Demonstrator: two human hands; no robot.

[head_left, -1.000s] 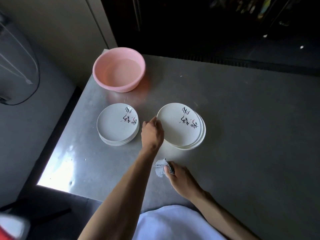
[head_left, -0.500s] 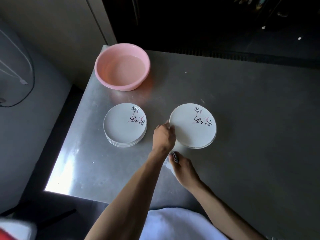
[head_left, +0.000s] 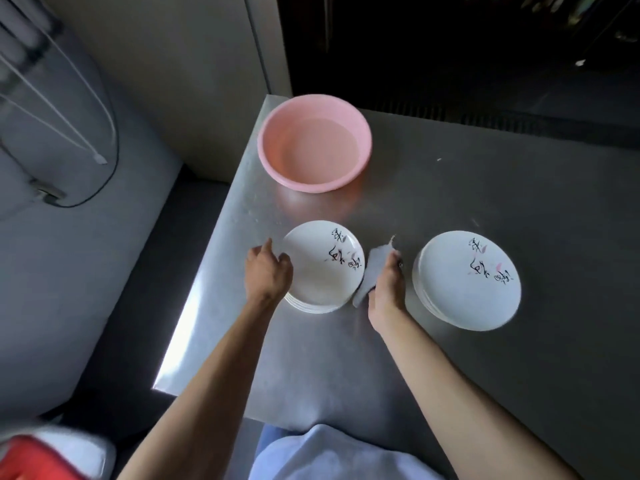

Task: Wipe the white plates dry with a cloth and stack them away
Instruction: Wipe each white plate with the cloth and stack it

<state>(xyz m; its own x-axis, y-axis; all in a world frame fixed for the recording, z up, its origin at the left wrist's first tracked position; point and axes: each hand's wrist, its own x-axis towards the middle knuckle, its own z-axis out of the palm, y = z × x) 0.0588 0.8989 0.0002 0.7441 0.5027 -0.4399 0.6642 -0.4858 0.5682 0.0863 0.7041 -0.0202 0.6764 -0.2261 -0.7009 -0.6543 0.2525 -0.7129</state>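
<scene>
Took the left grip [head_left: 268,271] off the right stack of white plates [head_left: 465,280], now squared up and left alone at right of centre, and brought it across to the left stack [head_left: 311,306] at mid-frame. Curled its fingers onto the left rim of the top plate [head_left: 322,271], with thumb raised; could not tell whether lifted yet. Carried the grey cloth [head_left: 375,268] up from the near part of the bench [head_left: 450,202] in the right grip [head_left: 386,292], bunched in closed fingers, and parked it between the two stacks, just beside the left one's right rim.

Judged from this: done with one plate, added to the right stack as the dried pile; starting on the next, drawn from the left pile. Probably needed next: a lift of the top plate alone, then a wipe on both faces.

Noted around: a pink basin [head_left: 315,143] above the left stack, near the bench's far left corner, apparently with water inside; something red [head_left: 31,459], blurred, at the lower left corner; a pale blue garment [head_left: 329,455] at bottom centre. Found nothing between grips and plates. Flagged two risks: picking up two nested plates together, and nudging the left stack toward the bench's left edge, quite near.
</scene>
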